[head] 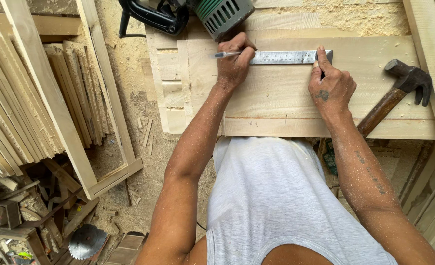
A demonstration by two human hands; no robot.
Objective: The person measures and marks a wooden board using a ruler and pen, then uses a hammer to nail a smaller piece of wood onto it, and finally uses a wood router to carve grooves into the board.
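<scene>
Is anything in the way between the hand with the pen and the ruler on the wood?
Nothing visible is. The left hand holds the pen right against the metal ruler, which lies flat on the plank. The right hand presses the ruler's other end. The hammer lies off to the side.

left hand [233,66] holds pen [227,54] at metal ruler [286,57]; right hand [331,88] pins ruler on board [276,98].

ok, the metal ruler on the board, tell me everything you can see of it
The metal ruler is a flat, grey steel strip lying flat across the pale wooden board. The right hand pins its right end with its fingers; the left hand holds a pen at its left end. Its markings are too small to make out.
</scene>
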